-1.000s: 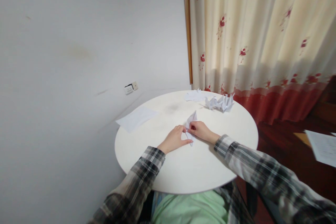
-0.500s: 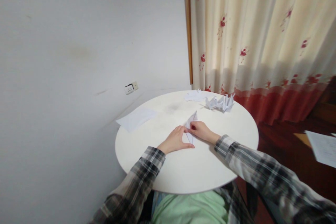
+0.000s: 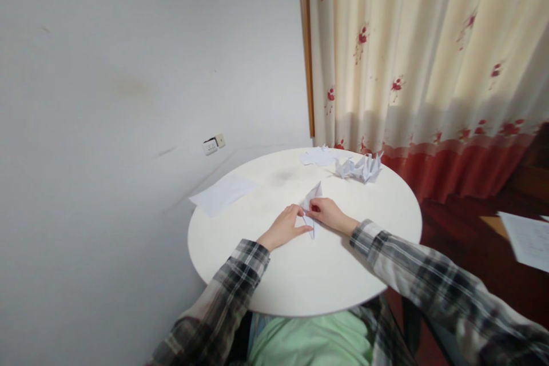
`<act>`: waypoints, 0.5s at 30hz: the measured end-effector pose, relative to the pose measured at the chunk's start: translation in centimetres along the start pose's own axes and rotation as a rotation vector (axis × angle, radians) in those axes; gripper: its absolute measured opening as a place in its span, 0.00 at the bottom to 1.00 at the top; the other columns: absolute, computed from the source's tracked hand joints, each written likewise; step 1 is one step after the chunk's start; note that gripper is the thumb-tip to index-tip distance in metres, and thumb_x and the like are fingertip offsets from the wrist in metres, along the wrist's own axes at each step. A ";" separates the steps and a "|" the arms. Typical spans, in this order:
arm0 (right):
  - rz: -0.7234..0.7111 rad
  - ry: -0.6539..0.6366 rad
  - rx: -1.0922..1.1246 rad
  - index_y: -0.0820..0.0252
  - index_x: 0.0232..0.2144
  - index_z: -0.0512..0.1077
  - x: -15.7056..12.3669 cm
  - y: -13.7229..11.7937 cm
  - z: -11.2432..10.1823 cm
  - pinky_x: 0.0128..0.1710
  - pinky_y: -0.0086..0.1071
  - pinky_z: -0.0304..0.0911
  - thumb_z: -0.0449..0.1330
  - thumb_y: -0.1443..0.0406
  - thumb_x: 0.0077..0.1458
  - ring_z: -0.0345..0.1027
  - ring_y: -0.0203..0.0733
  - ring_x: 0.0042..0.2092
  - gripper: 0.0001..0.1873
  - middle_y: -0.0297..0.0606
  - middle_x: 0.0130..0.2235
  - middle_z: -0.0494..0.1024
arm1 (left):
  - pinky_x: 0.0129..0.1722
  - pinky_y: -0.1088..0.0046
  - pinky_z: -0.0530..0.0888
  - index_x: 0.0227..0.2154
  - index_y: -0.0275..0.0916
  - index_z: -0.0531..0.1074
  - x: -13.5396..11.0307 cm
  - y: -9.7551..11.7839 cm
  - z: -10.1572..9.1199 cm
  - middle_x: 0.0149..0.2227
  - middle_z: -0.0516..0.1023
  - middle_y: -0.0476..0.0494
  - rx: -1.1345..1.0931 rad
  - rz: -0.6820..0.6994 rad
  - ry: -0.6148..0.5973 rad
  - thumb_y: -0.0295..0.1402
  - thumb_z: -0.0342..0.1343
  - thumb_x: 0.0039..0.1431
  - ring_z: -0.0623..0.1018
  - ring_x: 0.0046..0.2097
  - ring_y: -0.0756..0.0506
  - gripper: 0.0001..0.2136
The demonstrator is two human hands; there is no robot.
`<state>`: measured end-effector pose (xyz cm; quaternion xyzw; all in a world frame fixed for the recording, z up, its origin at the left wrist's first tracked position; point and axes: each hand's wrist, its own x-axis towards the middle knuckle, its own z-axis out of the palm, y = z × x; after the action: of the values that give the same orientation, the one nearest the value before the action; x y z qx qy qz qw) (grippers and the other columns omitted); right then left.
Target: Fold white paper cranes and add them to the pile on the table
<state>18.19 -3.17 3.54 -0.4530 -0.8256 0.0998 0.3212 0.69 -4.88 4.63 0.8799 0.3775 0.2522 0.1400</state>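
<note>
A folded piece of white paper (image 3: pixel 316 190), with a pointed tip at the far end and a narrow point toward me, lies on the round white table (image 3: pixel 317 274). My left hand (image 3: pixel 286 227) holds its left side, fingers at the middle and thumb on the lower point. From the right, my right hand (image 3: pixel 328 213) pinches the paper's middle with curled fingers. Part of the folds is hidden under both hands.
Several folded paper cranes (image 3: pixel 360 168) stand at the table's far right. Beside them at the back lie white paper pieces (image 3: pixel 316 156). A flat white sheet (image 3: pixel 221 193) overhangs the left edge. The wall (image 3: pixel 128 154) is close on the left, a curtain (image 3: pixel 412 80) behind.
My left thumb has moved in and up, from beside the paper's lower point onto it. The right hand keeps its pinch in nearly the same place.
</note>
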 end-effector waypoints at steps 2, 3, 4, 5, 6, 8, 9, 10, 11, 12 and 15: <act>-0.012 0.000 -0.004 0.63 0.19 0.64 0.0 0.1 0.1 0.23 0.23 0.44 0.56 0.65 0.47 0.53 0.30 0.23 0.09 0.30 0.20 0.63 | 0.40 0.68 0.64 0.34 0.38 0.62 0.0 0.0 0.0 0.36 0.66 0.45 -0.011 -0.007 0.007 0.41 0.56 0.44 0.67 0.39 0.46 0.16; -0.017 0.001 -0.004 0.63 0.19 0.64 0.0 0.1 0.1 0.23 0.23 0.44 0.56 0.64 0.47 0.53 0.30 0.23 0.09 0.30 0.20 0.63 | 0.40 0.68 0.64 0.34 0.38 0.62 0.0 0.0 0.0 0.36 0.66 0.45 -0.016 -0.010 0.010 0.41 0.56 0.44 0.67 0.39 0.46 0.16; -0.021 0.003 -0.005 0.63 0.19 0.64 -0.1 0.1 0.1 0.23 0.23 0.44 0.56 0.64 0.48 0.53 0.30 0.23 0.09 0.29 0.20 0.63 | 0.40 0.69 0.64 0.33 0.38 0.62 0.0 0.0 0.0 0.35 0.67 0.46 -0.020 -0.013 0.014 0.41 0.56 0.44 0.67 0.39 0.46 0.16; -0.023 0.008 -0.006 0.63 0.19 0.64 -0.1 0.2 0.2 0.23 0.23 0.44 0.56 0.64 0.48 0.53 0.30 0.23 0.10 0.29 0.20 0.62 | 0.39 0.69 0.64 0.33 0.38 0.62 0.0 0.1 -0.1 0.35 0.67 0.46 -0.023 -0.016 0.016 0.41 0.56 0.44 0.68 0.38 0.46 0.16; -0.025 0.010 -0.007 0.63 0.19 0.64 -0.1 0.2 0.2 0.23 0.23 0.44 0.56 0.64 0.48 0.53 0.29 0.23 0.10 0.29 0.20 0.62 | 0.39 0.69 0.64 0.33 0.38 0.62 0.0 0.1 -0.1 0.35 0.67 0.46 -0.026 -0.019 0.016 0.41 0.57 0.44 0.68 0.38 0.46 0.16; -0.027 0.013 -0.009 0.63 0.19 0.64 -0.1 0.1 0.2 0.23 0.23 0.44 0.56 0.64 0.48 0.52 0.29 0.23 0.10 0.29 0.20 0.62 | 0.39 0.69 0.64 0.33 0.38 0.62 0.0 0.2 -0.1 0.35 0.67 0.46 -0.028 -0.024 0.012 0.42 0.56 0.43 0.68 0.38 0.46 0.17; -0.025 0.012 -0.009 0.63 0.19 0.63 -0.1 0.1 0.1 0.23 0.23 0.44 0.56 0.64 0.47 0.53 0.29 0.23 0.10 0.29 0.20 0.62 | 0.39 0.69 0.64 0.33 0.38 0.62 0.0 0.2 -0.1 0.35 0.67 0.46 -0.027 -0.025 0.010 0.42 0.56 0.43 0.68 0.38 0.46 0.17; -0.021 0.010 -0.010 0.63 0.19 0.63 -0.1 0.1 0.1 0.23 0.23 0.44 0.56 0.64 0.47 0.53 0.29 0.23 0.10 0.29 0.20 0.62 | 0.39 0.69 0.64 0.33 0.38 0.62 0.0 0.2 -0.1 0.35 0.67 0.46 -0.024 -0.026 0.011 0.42 0.57 0.43 0.68 0.38 0.46 0.17; -0.016 0.007 -0.010 0.63 0.19 0.63 0.0 0.0 0.1 0.23 0.23 0.44 0.56 0.64 0.47 0.53 0.29 0.23 0.10 0.29 0.20 0.62 | 0.39 0.70 0.64 0.33 0.38 0.62 0.0 0.2 -0.1 0.35 0.67 0.46 -0.022 -0.026 0.013 0.42 0.57 0.43 0.68 0.38 0.46 0.17; -0.010 0.004 -0.011 0.63 0.19 0.63 0.0 0.0 0.1 0.23 0.23 0.44 0.56 0.65 0.47 0.53 0.29 0.23 0.09 0.29 0.20 0.62 | 0.39 0.70 0.64 0.33 0.38 0.61 0.0 0.2 -0.1 0.35 0.67 0.46 -0.019 -0.028 0.018 0.42 0.57 0.43 0.68 0.38 0.46 0.17; 0.004 -0.008 -0.009 0.63 0.20 0.64 0.1 -0.1 0.0 0.23 0.23 0.44 0.56 0.66 0.47 0.53 0.29 0.23 0.08 0.30 0.20 0.63 | 0.38 0.70 0.65 0.33 0.39 0.61 0.0 0.1 0.0 0.34 0.67 0.47 -0.015 -0.034 0.034 0.41 0.55 0.46 0.68 0.37 0.47 0.14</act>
<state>18.09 -3.17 3.60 -0.4558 -0.8264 0.0988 0.3155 0.74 -4.89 4.70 0.8679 0.3930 0.2675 0.1444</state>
